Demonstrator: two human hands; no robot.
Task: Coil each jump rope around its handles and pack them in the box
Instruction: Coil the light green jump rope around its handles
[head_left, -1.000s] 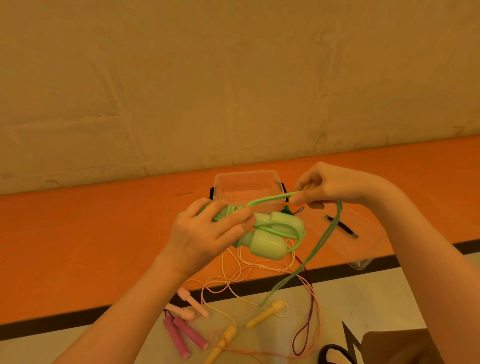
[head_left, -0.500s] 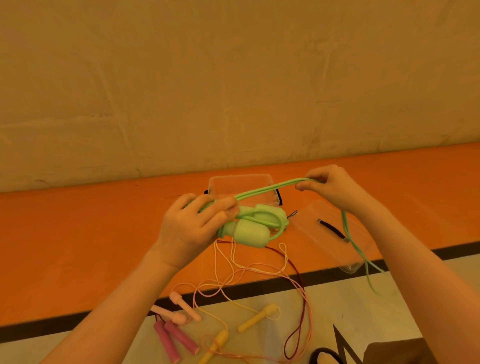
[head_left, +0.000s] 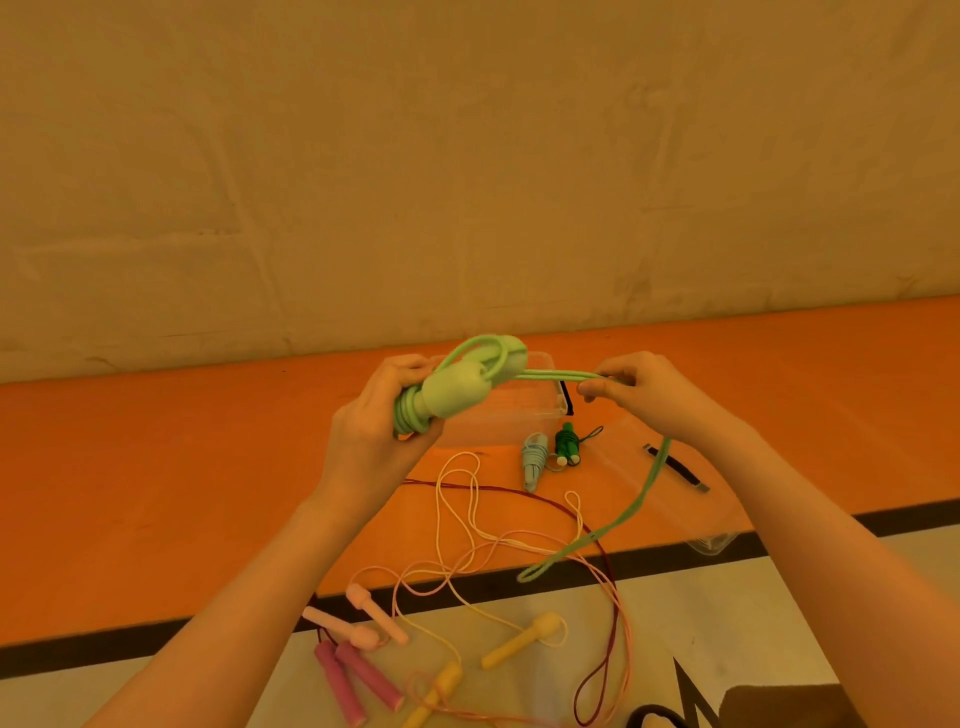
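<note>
left hand (head_left: 374, 441): fingers clenched round the green handles (head_left: 457, 389) and the coils already wound on them, held up in the air above the floor
right hand (head_left: 644, 395): fingers pinch the doubled green rope (head_left: 550, 375) a short way right of the handles
handle axis: tilted, bulb ends up and to the right, wound end down in the left palm
key relation: the taut rope runs nearly level from the bulb ends rightward to the right fingers, so it lies across the handles' long axis; the free tail (head_left: 613, 530) hangs down from the right hand to a loop end near the black stripe
nearer hand: the right holds the slack, so the next wrap looks to be its job, while the left steadies
box (head_left: 545, 410): clear, behind the hands on the orange floor; I cannot tell what is inside
other ropes: pink (head_left: 363, 670), yellow (head_left: 519, 644) and dark red (head_left: 608, 566) lie uncoiled below; two small wound bundles (head_left: 550, 452) sit beside the box
risk: loose tail may snag the ropes below
</note>
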